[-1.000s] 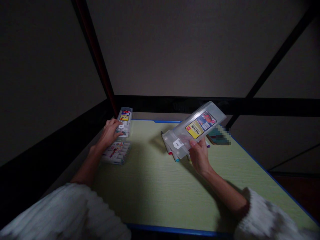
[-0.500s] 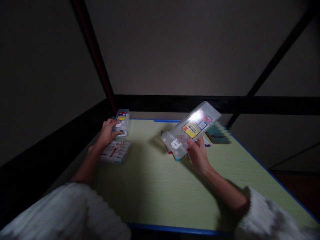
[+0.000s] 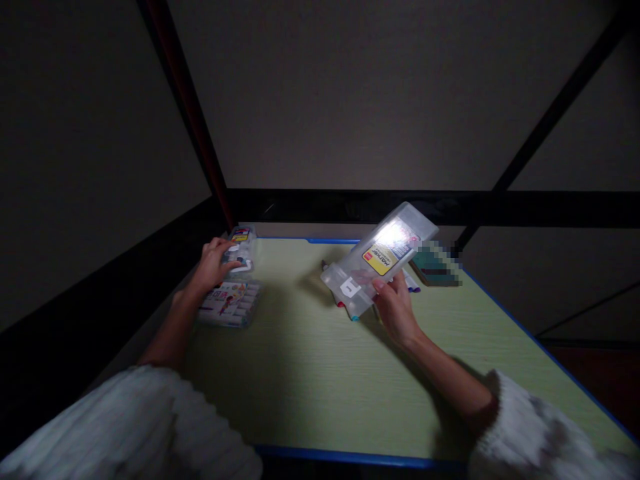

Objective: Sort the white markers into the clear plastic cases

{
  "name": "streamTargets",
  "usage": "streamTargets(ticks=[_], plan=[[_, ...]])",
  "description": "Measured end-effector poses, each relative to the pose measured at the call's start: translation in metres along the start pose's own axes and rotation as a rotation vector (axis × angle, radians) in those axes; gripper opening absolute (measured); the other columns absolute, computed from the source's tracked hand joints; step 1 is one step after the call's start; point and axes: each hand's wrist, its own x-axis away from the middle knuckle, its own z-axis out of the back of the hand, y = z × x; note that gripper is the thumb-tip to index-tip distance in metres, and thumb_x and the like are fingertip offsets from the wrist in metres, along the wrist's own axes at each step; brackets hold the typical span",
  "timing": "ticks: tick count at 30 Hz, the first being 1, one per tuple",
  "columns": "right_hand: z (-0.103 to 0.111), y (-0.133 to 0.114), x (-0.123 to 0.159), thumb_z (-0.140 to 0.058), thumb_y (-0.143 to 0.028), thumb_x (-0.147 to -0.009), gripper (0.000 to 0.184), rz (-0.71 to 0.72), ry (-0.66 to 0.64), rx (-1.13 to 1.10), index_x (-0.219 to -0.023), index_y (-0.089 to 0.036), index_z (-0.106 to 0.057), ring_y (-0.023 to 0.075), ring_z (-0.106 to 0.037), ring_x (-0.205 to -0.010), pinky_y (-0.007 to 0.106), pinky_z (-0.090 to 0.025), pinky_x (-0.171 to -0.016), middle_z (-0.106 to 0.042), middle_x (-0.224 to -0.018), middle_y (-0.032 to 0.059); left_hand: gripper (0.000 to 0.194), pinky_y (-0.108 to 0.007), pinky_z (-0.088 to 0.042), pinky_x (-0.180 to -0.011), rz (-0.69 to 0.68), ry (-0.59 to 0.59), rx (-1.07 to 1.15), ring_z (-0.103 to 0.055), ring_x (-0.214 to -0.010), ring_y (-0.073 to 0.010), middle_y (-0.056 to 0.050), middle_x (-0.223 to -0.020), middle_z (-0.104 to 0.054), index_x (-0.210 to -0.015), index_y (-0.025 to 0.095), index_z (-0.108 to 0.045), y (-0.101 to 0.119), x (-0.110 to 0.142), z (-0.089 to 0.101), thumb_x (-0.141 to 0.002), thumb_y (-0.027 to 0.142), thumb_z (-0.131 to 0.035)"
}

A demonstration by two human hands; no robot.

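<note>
My right hand (image 3: 397, 307) grips a clear plastic marker case (image 3: 361, 268) near its lower end, thumb on the front. That case is tilted above the table and bears a yellow "marker" label. Beneath it, the ends of several loose markers (image 3: 355, 318) peek out; the rest of them is hidden. At the back left, my left hand (image 3: 216, 263) has its thumb and fingers closed around a second, smaller-looking marker case (image 3: 244, 255) with a yellow label. Just in front of it lies a printed clear pack of white markers (image 3: 231, 308), partly covered by my left wrist.
A green table (image 3: 310, 380) with a blue edge lies under everything. Toward its right back corner rests a flat teal object (image 3: 434, 268), partly pixelated. Dark rails and a grey wall stand behind the table.
The marker case in my left hand has dropped slightly and shifted a little left with the hand. My right hand's case has moved only very slightly left.
</note>
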Motion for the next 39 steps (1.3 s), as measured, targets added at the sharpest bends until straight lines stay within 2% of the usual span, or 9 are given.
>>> streamTargets(ticks=[13, 17, 24, 32, 39], plan=[[0.0, 0.001, -0.001, -0.065, -0.039, -0.07, 0.036, -0.021, -0.006, -0.009, -0.101, -0.03, -0.049, 0.0187, -0.062, -0.088, 0.037, -0.05, -0.077, -0.065, -0.096, -0.0006, 0.05, -0.041, -0.035, -0.097, 0.08, 0.001, -0.068, -0.044, -0.106, -0.0298, -0.011, -0.11, -0.045, -0.113, 0.011, -0.054, 0.009, 0.0, -0.002, -0.07, 0.037, -0.063], [-0.001, 0.001, -0.001, -0.065, -0.038, -0.07, 0.036, -0.021, -0.008, -0.009, -0.101, -0.029, -0.049, 0.0193, -0.062, -0.088, 0.039, -0.049, -0.078, -0.065, -0.095, 0.0004, 0.054, -0.042, -0.036, -0.095, 0.123, 0.042, -0.12, -0.044, -0.107, -0.0317, -0.014, -0.111, -0.045, -0.115, 0.01, -0.052, 0.019, 0.004, -0.005, -0.074, 0.045, -0.057], [-0.003, 0.0, -0.001, -0.067, -0.037, -0.069, 0.039, -0.015, -0.008, -0.031, -0.104, -0.029, -0.049, 0.0196, -0.062, -0.089, 0.041, -0.048, -0.081, -0.065, -0.097, 0.0005, 0.058, -0.046, -0.036, -0.091, 0.154, 0.032, -0.255, -0.042, -0.111, -0.0368, -0.018, -0.116, -0.047, -0.121, 0.011, -0.048, 0.031, 0.01, -0.002, -0.08, 0.052, -0.044], [-0.003, 0.0, -0.001, -0.066, -0.036, -0.07, 0.036, -0.022, -0.02, -0.035, -0.102, -0.029, -0.05, 0.0193, -0.061, -0.087, 0.038, -0.049, -0.078, -0.064, -0.096, 0.0002, 0.059, -0.046, -0.039, -0.086, 0.182, 0.044, -0.407, -0.044, -0.11, -0.0375, -0.021, -0.117, -0.049, -0.12, 0.01, -0.047, 0.031, 0.012, -0.003, -0.082, 0.054, -0.037], [-0.004, -0.001, 0.0, -0.065, -0.034, -0.071, 0.037, -0.012, -0.036, -0.047, -0.104, -0.031, -0.049, 0.0173, -0.062, -0.088, 0.033, -0.05, -0.076, -0.063, -0.101, -0.0007, 0.07, -0.043, -0.04, -0.086, 0.237, 0.02, -0.456, -0.045, -0.109, -0.0363, -0.022, -0.118, -0.049, -0.122, 0.007, -0.044, 0.03, 0.011, -0.004, -0.078, 0.061, -0.038]])
